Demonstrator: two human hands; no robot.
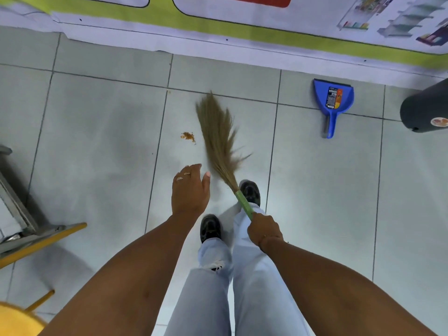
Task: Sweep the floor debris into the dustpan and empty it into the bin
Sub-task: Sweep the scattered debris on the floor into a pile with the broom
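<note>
The job looks to be at its very start. A small heap of orange-brown crumbs [188, 137] lies on the pale floor tiles [97, 132] a little left of the frame's centre, still gathered in one spot and not yet moved toward anything. The right hand [264, 230], in the lower middle of the frame, is clamped around the green handle of a grass broom [218, 132], whose long tan bristles fan up toward the centre and end just right of the crumbs — near them, though whether any strand touches the heap cannot be told, since the bristles are blurred. The left hand [190, 187] hovers empty just left of the broom's neck, fingers spread loosely and holding nothing. The blue dustpan [334, 99] lies flat on the tiles in the upper right, handle pointing down the frame, well apart from both crumbs and broom; nothing shows inside it beyond its label. At the right edge a dark cylindrical bin [424, 110] sits just beyond the dustpan. So, by my reading, every step remains: sweeping the crumbs across to the pan or bringing the pan over, brushing them in, then tipping the load into the bin — none of it is yet done.
</note>
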